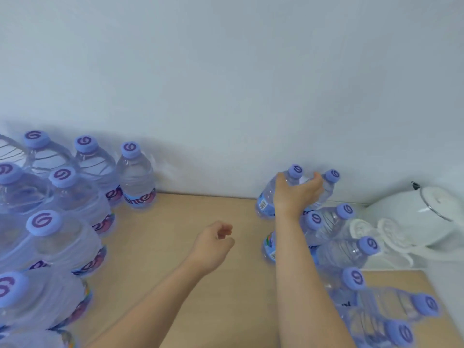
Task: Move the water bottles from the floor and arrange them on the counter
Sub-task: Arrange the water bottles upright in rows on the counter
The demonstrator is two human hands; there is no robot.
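Clear plastic: the water bottles were thin-walled, ribbed and see-through, each with a matte periwinkle cap bearing a purple swirl and a bright label band low on the body.
Right hand (296, 194): its grip was closed round the shoulder of the back bottle (270, 194), thumb on one side and fingers curled over the far side, beside the neighbouring bottle (327, 189) at the white wall (226, 71).
Left hand (214, 241): hovered above bare wood, fingers loosely curled, grip narrow and holding nothing.
Task's things: a left cluster (62, 217) and a right cluster (349, 249) stood on the table (190, 247), with a bare strip between them; the floor was out of view.
Step in hand: probably settling the held bottle upright in the back row against the wall.
Doing it well: keep the base flat before letting go, since a thin full bottle flexes under a squeeze; nudge it until it touches its neighbour, and lift the fingers straight up so no cap is clipped.
Risk: a knock could topple the crowded right row toward the white kettle (426, 212).
Surface: smooth pale wood, likely easy to slide bottles on.
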